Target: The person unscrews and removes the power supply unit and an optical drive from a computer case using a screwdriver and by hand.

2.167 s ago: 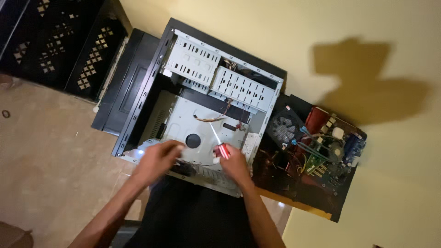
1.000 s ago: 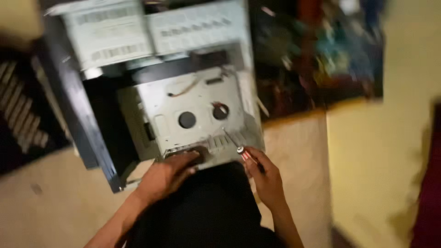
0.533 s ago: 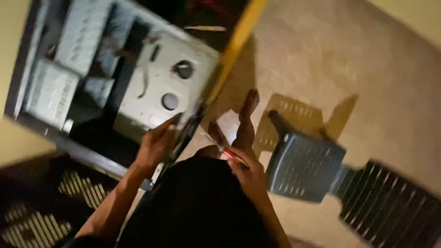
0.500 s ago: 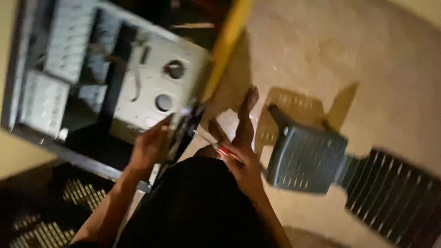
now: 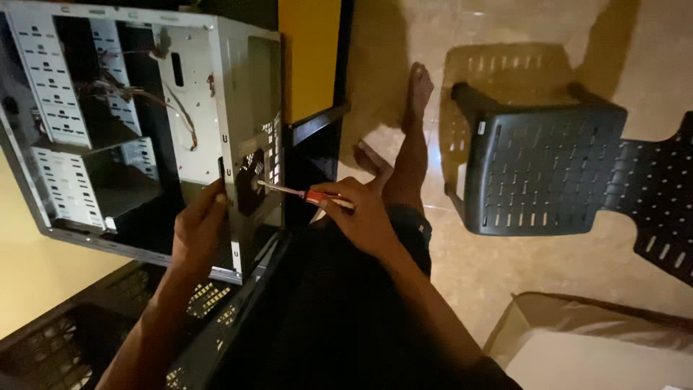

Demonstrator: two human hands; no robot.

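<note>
An open metal computer case (image 5: 130,123) stands on a yellow table (image 5: 309,50), its rear panel with a round fan grille (image 5: 251,189) facing me. My left hand (image 5: 198,230) presses against the case's near edge beside the grille. My right hand (image 5: 361,217) grips a red-handled screwdriver (image 5: 307,193), whose tip touches the rear panel by the fan grille. Loose wires (image 5: 144,101) hang inside the case.
A dark plastic stool (image 5: 538,166) stands on the tiled floor to the right, next to a black perforated crate (image 5: 660,195). My bare leg and foot (image 5: 411,137) stretch toward the stool. Black crates (image 5: 65,339) sit at lower left. A beige box (image 5: 592,347) lies at lower right.
The view has swung around and steadied. The case now stands with its rear panel toward me. My right hand has brought the screwdriver tip to the panel; my left hand still rests on the case.
</note>
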